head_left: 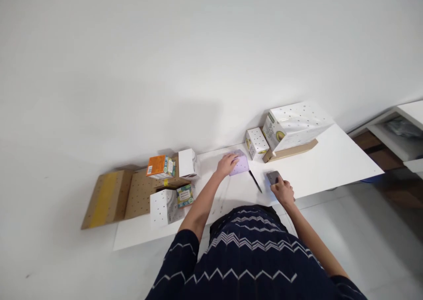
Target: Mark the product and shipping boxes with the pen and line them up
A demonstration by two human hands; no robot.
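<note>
My left hand (227,164) is on the left side of a purple pad (242,165) with small dark spots, its fingers bent over the edge. Part of the pad is hidden under the fingers. In my right hand (283,190) is a grey, flat object like a phone (273,175), held low near the table's front edge. The fingers are closed around its side, and its far end sticks out past them. Between the two hands, a black pen (255,181) lies slantwise on the white table, its upper end close to the pad.
On the right stand a small white box (257,142) and a larger white box (294,126) on a cardboard piece. At left are an open cardboard box (139,194), an orange box (157,165), white boxes and a green box (185,196). The wall backs the table (343,163).
</note>
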